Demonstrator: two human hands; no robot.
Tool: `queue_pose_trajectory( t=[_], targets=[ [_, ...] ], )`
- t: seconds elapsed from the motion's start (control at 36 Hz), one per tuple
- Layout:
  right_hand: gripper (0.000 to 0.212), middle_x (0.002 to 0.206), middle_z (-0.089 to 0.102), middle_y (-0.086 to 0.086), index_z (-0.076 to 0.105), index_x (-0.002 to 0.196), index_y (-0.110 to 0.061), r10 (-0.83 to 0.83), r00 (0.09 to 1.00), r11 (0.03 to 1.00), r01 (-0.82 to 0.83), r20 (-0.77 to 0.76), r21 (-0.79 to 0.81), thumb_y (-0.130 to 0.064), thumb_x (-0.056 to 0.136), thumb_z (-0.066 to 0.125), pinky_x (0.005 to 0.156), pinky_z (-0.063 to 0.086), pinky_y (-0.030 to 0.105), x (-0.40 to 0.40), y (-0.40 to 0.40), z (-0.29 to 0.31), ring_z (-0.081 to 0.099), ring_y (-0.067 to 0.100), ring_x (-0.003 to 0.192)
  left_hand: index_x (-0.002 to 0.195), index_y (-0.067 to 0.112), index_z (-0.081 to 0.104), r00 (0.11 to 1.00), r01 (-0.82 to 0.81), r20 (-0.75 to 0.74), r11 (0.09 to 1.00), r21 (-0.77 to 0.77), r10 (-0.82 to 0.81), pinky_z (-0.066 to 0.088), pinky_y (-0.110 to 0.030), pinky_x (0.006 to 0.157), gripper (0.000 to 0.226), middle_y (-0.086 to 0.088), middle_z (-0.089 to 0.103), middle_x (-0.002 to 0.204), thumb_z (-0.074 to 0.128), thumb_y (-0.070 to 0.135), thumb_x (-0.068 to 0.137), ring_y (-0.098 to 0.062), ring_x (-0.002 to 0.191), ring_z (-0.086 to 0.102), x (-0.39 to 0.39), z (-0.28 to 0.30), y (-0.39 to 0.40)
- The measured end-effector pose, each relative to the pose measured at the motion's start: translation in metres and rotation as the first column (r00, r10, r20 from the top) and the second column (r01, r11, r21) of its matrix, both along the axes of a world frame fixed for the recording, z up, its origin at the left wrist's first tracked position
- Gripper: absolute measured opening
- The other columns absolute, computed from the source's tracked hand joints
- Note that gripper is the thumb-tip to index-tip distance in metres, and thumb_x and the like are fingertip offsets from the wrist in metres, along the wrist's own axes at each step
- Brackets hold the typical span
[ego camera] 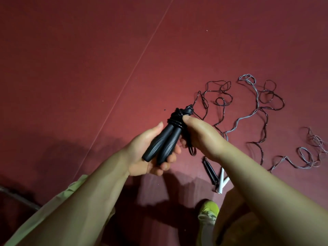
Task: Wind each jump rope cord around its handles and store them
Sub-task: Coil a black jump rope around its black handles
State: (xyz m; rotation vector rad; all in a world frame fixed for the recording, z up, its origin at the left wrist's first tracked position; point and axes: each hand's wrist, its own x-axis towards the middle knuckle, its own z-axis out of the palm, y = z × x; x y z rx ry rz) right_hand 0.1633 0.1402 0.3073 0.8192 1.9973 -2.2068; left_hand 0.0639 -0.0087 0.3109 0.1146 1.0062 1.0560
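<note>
A yellow-green shoe [208, 213] stands nearest on the red floor [88, 59]. Above it, the left hand [147, 153] grasps two black handles [163, 142] side by side across its palm. The right hand [202, 137] pinches the black cord [176, 119] wound round the handles' upper ends, thumb pressed on the coils. Past the right forearm lie a black handle [210, 173] and white handles [222, 181]. Farther out, loose cords [262, 110] sprawl tangled.
</note>
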Motion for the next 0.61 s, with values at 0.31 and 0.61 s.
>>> queue_pose_trajectory(
  t=[0.31, 0.61],
  targets=[
    [0.056, 0.054, 0.061, 0.002, 0.062, 0.069, -0.006, -0.002, 0.978, 0.999, -0.006, 0.208, 0.039, -0.048, 0.099, 0.039, 0.04, 0.042, 0.021, 0.001, -0.001, 0.004, 0.053, 0.013, 0.043, 0.084, 0.01, 0.061, 0.961, -0.097, -0.27, 0.988, -0.119, 0.062, 0.024, -0.022, 0.043, 0.069, -0.003, 0.058, 0.061, 0.021, 0.065, 0.092, -0.016, 0.045, 0.05, 0.005, -0.009, 0.005],
    [0.06, 0.045, 0.049, 0.002, 0.058, 0.066, -0.006, -0.072, 0.962, 0.988, 0.034, 0.263, 0.148, -0.049, 0.1, 0.034, 0.051, 0.047, 0.025, -0.001, -0.008, -0.003, 0.051, 0.019, 0.045, 0.08, 0.015, 0.065, 0.717, -0.245, -0.69, 0.963, -0.112, 0.102, 0.032, -0.024, 0.049, 0.053, 0.004, 0.059, 0.06, 0.037, 0.059, 0.093, -0.012, 0.05, 0.05, 0.005, -0.022, 0.006]
  ],
)
